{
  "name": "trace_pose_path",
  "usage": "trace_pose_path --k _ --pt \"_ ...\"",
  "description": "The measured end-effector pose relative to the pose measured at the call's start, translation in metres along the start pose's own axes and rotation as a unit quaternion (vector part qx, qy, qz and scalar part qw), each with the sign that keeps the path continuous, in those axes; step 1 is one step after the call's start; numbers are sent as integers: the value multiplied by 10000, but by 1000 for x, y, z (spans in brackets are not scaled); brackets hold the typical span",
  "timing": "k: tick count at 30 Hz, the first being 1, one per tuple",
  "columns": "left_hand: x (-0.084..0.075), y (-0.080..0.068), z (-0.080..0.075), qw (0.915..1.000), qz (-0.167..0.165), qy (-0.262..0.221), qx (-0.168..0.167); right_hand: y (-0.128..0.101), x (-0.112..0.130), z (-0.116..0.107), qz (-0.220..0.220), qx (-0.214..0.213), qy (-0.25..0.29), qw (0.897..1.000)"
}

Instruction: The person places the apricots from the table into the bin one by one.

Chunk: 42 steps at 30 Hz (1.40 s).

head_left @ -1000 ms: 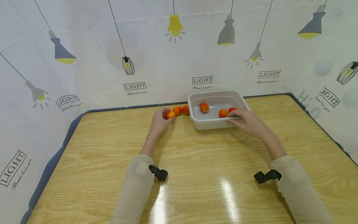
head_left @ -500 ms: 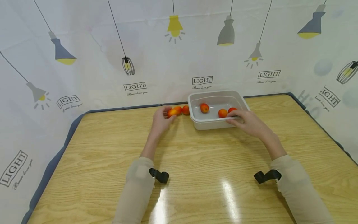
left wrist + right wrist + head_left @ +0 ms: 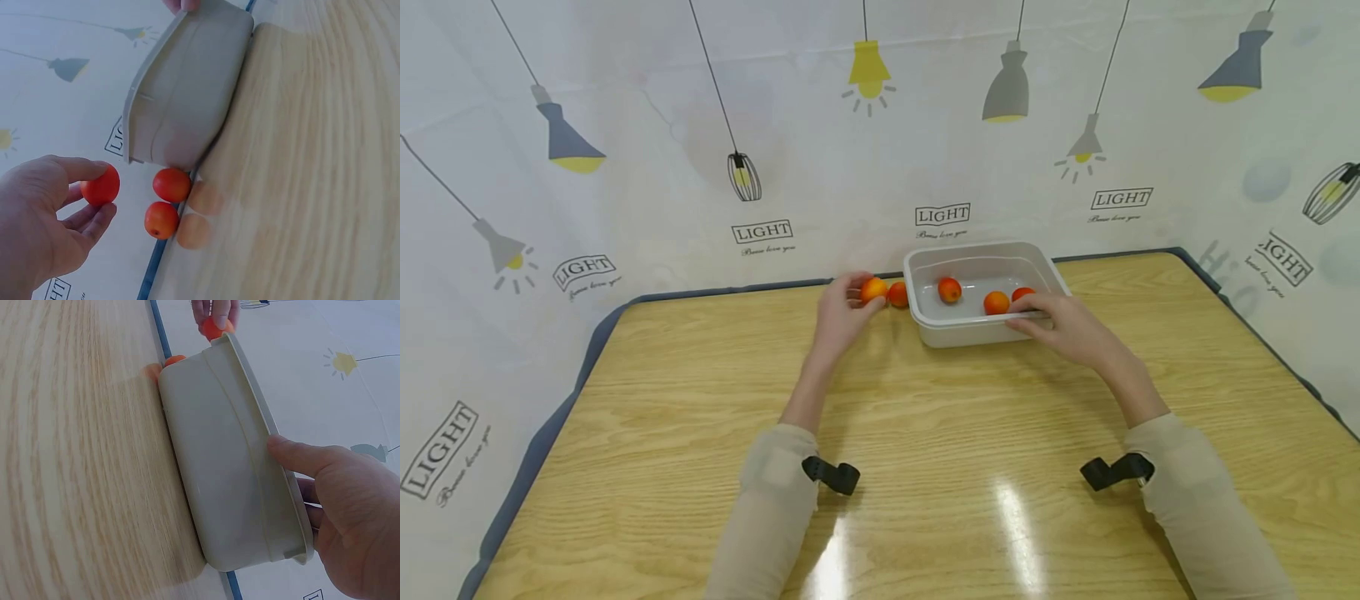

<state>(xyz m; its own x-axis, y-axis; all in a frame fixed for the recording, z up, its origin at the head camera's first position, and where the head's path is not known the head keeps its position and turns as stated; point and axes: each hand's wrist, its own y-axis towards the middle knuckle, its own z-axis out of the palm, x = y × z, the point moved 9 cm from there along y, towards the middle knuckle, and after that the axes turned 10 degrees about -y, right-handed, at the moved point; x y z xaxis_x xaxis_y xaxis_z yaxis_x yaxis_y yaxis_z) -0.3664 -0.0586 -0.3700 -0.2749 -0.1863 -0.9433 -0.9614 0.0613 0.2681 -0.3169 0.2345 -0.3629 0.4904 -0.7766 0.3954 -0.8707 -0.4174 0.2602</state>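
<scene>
Left hand (image 3: 842, 312) pinches small orange-red fruit (image 3: 873, 289) by fingertips; looks light, smooth, bruisable. Right hand (image 3: 1063, 327) grips rigid plastic tub (image 3: 925, 329) rim at 3 o'clock.

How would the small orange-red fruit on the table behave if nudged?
The fruit looks round and smooth, so it would likely roll. The left hand pinches a similar one with fingertips, suggesting they are light. The glossy table probably offers little grip.

The left hand (image 3: 842, 312) pinches an orange-red fruit (image 3: 873, 289) just above the wooden table (image 3: 880, 433), with a second fruit (image 3: 898, 294) at its 3 o'clock, touching the grey tub (image 3: 925, 321). The right hand (image 3: 1063, 325) grips the tub's near rim at 5 o'clock. Three fruits (image 3: 950, 289) lie inside.
</scene>
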Motion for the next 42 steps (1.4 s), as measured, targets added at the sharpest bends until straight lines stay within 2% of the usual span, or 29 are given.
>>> trace_pose_path --k 15,28,42 --pt "-28 -4 18 9974 279 -648 171 0 1 -1 23 25 -1 10000" --pt "-32 -9 36 9949 391 -841 407 0 2 -1 -54 -29 3 10000" --pt "-35 -14 55 9906 373 -977 882 -1 -1 0 35 10 -2 10000"
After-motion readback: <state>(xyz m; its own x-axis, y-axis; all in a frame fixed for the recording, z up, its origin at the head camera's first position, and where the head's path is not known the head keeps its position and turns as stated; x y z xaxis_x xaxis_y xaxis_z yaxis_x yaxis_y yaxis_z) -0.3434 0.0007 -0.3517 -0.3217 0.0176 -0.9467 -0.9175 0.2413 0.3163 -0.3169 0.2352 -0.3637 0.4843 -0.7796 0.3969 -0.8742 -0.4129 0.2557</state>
